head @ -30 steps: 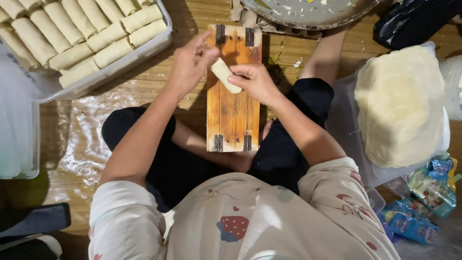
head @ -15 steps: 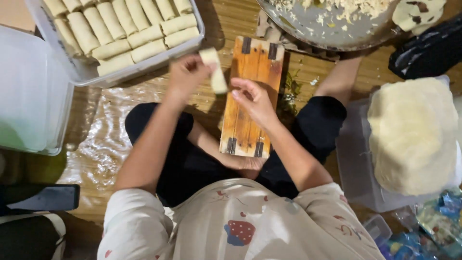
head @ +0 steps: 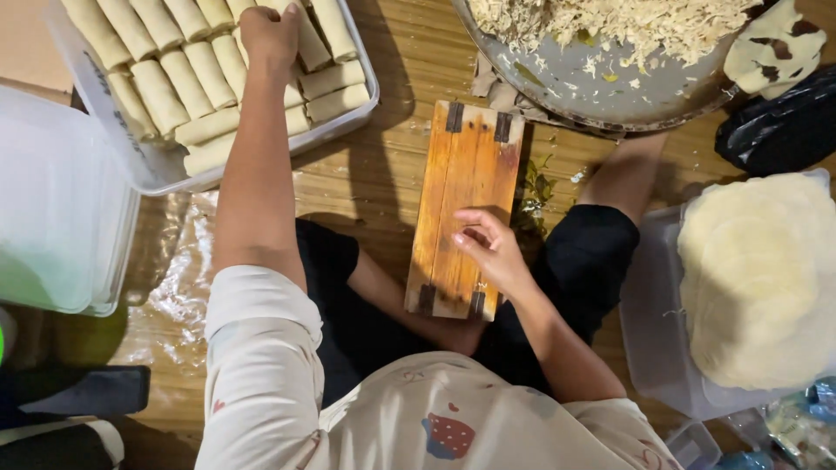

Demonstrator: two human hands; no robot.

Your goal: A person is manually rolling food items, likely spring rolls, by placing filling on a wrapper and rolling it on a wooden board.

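The person sits cross-legged on a woven mat floor [head: 409, 165] and works with both hands. The left hand [head: 272, 33] is stretched out to 11 o'clock and lies on the pale rolls [head: 165, 91] packed in rows inside a clear plastic tray [head: 353, 109]. Its fingers are curled down among the rolls; I cannot tell if they hold one, because the back of the hand hides them.

The right hand [head: 488, 248] rests on the wooden board [head: 466, 174], which lies in front of the knees at about 12 o'clock. Its fingers are loosely bent, the tips touch the wood, and nothing is between them.

At 1 o'clock, just beyond the board, stands a large round metal tray [head: 610, 91] with shredded pale filling [head: 610, 22]. At 3 o'clock a stack of thin round wrappers [head: 762, 278] sits in a clear container. At 9 o'clock there is an empty translucent plastic box [head: 61, 218], and beside it a crumpled sheet of clear plastic [head: 178, 278] lies on the floor.
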